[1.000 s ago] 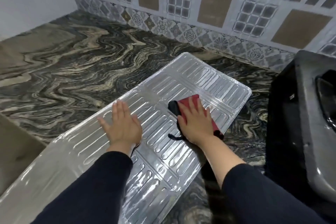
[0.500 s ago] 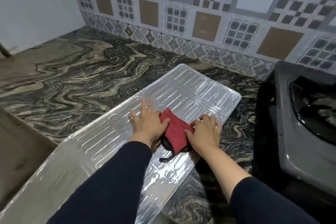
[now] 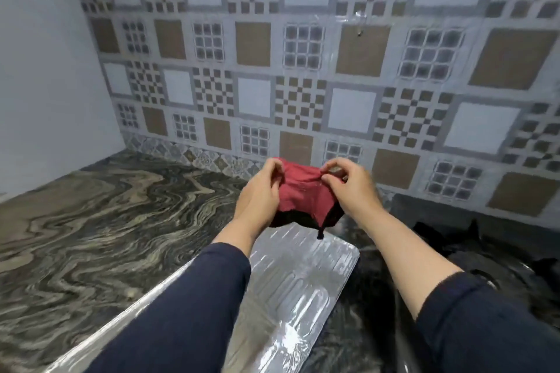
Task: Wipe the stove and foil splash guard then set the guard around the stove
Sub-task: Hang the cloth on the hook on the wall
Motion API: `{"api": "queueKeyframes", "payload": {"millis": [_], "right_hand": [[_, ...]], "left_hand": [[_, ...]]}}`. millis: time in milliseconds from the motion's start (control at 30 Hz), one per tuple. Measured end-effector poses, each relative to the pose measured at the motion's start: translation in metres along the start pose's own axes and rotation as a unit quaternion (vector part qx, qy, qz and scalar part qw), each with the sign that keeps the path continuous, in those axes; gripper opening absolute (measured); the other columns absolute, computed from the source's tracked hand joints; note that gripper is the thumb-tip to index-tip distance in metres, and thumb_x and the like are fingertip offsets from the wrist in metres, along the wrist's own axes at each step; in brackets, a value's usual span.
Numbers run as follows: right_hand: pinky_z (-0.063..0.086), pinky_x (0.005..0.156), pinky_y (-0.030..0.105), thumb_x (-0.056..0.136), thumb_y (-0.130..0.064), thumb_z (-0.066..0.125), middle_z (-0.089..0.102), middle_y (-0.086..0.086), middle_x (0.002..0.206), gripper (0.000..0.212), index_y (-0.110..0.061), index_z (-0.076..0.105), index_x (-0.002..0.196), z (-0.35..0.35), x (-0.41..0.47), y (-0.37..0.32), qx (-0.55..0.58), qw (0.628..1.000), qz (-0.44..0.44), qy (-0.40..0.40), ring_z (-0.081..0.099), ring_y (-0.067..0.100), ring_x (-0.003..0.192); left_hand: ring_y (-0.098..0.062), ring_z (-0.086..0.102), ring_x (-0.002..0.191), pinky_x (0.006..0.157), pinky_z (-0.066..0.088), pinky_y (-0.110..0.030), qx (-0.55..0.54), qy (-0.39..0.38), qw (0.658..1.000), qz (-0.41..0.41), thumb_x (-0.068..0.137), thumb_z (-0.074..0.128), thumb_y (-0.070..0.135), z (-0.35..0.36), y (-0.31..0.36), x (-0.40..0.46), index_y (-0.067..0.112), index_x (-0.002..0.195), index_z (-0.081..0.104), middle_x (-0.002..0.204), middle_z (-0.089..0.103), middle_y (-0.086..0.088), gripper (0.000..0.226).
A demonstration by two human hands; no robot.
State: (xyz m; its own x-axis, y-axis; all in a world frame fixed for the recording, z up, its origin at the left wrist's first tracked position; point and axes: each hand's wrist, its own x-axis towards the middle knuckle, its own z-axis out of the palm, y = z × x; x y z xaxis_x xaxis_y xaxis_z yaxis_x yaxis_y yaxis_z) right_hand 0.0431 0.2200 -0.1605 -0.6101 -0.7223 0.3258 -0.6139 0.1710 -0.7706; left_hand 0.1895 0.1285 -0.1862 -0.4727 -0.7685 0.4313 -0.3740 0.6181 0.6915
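Left hand [image 3: 257, 197] and right hand [image 3: 353, 188]: both pinch soft red cloth [image 3: 301, 194] | ribbed silver foil splash guard [image 3: 291, 281]: flat on bench, light, easily creased; lift by long edges

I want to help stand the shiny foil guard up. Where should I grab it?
Probably take the foil guard by its far short edge, near the stove, reaching from above. It lies flat on the counter, that end is bare, and both hands are busy with the red cloth.

Both hands [image 3: 257, 194] [image 3: 354, 188] pinching red cloth [image 3: 300, 191], above foil guard [image 3: 291, 278]
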Motion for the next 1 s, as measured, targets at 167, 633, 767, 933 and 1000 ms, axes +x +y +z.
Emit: {"api": "queueKeyframes", "payload": {"millis": [167, 633, 767, 933, 1000], "right_hand": [[0.044, 0.072, 0.024, 0.083, -0.016, 0.069, 0.069, -0.005, 0.084, 0.01, -0.026, 0.072, 0.083, -0.084, 0.086, -0.046, 0.022, 0.993, -0.096, 0.062, 0.062, 0.012, 0.084], [0.049, 0.09, 0.028, 0.082, -0.015, 0.071, 0.074, -0.005, 0.103, 0.017, -0.024, 0.076, 0.095, -0.138, 0.272, -0.074, -0.082, 0.956, -0.179, 0.215, 0.065, 0.013, 0.1], [0.049, 0.093, 0.032, 0.084, -0.011, 0.067, 0.073, 0.002, 0.104, 0.019, -0.018, 0.075, 0.1, -0.128, 0.317, -0.072, -0.115, 0.935, -0.218, 0.256, 0.065, 0.02, 0.099], [0.037, 0.086, 0.038, 0.086, -0.021, 0.066, 0.072, 0.001, 0.098, 0.019, -0.024, 0.074, 0.102, -0.111, 0.336, -0.039, -0.224, 0.885, -0.238, 0.331, 0.056, 0.026, 0.097], [0.032, 0.083, 0.036, 0.087, -0.022, 0.064, 0.072, 0.0, 0.1, 0.019, -0.025, 0.074, 0.103, -0.109, 0.335, -0.037, -0.233, 0.882, -0.24, 0.331, 0.055, 0.026, 0.098]], "left_hand": [[-0.013, 0.059, 0.099, 0.086, 0.044, -0.027, -0.07, 0.06, 0.99, 0.104, 0.094, 0.05, 0.013, -0.005, 0.081, 0.094, 0.025, 0.097, 0.063, 0.107, 0.066, 0.005, 0.018], [-0.019, 0.05, 0.122, 0.101, 0.038, -0.026, -0.097, 0.087, 0.968, 0.216, 0.083, 0.063, 0.003, 0.036, 0.153, 0.298, 0.02, 0.13, 0.052, 0.132, 0.054, -0.002, 0.051], [-0.019, 0.049, 0.121, 0.101, 0.036, -0.024, -0.093, 0.113, 0.959, 0.244, 0.082, 0.06, -0.003, 0.058, 0.15, 0.344, 0.018, 0.131, 0.052, 0.132, 0.053, -0.003, 0.055], [-0.014, 0.051, 0.113, 0.098, 0.037, -0.021, -0.113, 0.126, 0.957, 0.235, 0.085, 0.059, -0.003, 0.082, 0.125, 0.36, 0.018, 0.132, 0.053, 0.124, 0.055, -0.001, 0.052], [-0.015, 0.053, 0.11, 0.098, 0.04, -0.024, -0.119, 0.135, 0.954, 0.239, 0.086, 0.06, -0.001, 0.084, 0.122, 0.36, 0.018, 0.131, 0.055, 0.121, 0.057, -0.002, 0.049]]}}
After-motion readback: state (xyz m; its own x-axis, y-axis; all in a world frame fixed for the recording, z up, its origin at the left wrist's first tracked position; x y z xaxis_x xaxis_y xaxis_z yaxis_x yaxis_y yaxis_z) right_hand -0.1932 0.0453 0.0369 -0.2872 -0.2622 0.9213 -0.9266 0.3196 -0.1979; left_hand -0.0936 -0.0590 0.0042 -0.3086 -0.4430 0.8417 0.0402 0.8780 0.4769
